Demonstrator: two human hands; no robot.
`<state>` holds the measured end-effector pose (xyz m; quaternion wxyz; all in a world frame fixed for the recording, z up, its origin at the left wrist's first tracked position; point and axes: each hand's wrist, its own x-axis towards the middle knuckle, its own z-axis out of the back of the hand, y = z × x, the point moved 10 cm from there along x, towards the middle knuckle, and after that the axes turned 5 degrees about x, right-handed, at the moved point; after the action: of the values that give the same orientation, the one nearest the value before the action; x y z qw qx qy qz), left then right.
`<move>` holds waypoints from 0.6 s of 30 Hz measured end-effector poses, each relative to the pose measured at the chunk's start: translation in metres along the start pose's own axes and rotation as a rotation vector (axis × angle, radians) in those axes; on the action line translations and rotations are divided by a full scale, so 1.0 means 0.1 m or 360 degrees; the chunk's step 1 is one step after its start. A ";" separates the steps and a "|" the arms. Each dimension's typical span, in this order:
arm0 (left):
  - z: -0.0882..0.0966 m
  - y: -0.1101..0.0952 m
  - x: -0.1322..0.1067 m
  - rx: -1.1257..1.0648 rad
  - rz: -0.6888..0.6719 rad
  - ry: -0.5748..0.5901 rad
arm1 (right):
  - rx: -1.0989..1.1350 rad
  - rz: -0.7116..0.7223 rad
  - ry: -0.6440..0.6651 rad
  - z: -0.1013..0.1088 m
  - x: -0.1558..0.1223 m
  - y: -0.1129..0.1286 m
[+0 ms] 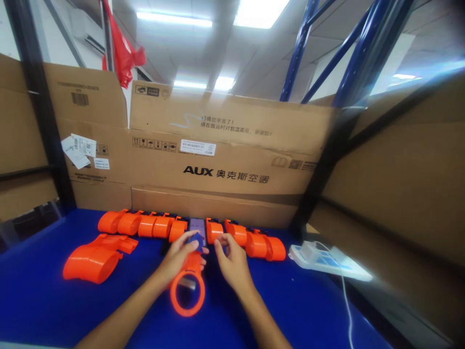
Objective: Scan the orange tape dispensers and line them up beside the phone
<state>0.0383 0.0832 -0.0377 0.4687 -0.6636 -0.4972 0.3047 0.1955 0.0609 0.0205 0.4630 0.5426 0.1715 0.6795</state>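
My left hand [177,257] is closed on an orange strap roll [192,264], with the thumb pressed on its dark blue buckle [196,241]. The roll's round loop hangs below the fingers, its open middle facing me. To the right, apart from the roll, is my right hand [234,264], its fingers loosely curled and a gap between thumb and forefinger. I see nothing held in it. Just beyond the hands, a phone [198,225] with a lit screen leans between orange strap rolls [147,226] lined up along the back; dark buckles show on several.
Two orange rolls with loose ends [90,261] lie at left on the blue tabletop [145,310]. A white power strip [330,261] with a plug and cable [347,305] is at right. Cardboard [225,160] walls the back, between dark rack posts [319,165].
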 end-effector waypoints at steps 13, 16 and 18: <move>-0.04 0.03 0.06 -0.0107 0.0006 0.0041 | -0.0993 0.0008 0.0340 -0.12 -0.09 -0.20; -0.14 0.11 0.00 -0.0054 0.0095 0.0158 | -0.0750 0.0074 0.0213 -0.05 -0.03 -0.14; -0.13 0.10 -0.01 -0.0025 0.0064 0.0147 | -0.0564 0.0098 0.0143 -0.01 0.00 -0.12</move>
<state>0.0533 0.0771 -0.0419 0.4795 -0.6906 -0.4639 0.2793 0.2002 0.0672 0.0115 0.5222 0.4266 0.0530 0.7366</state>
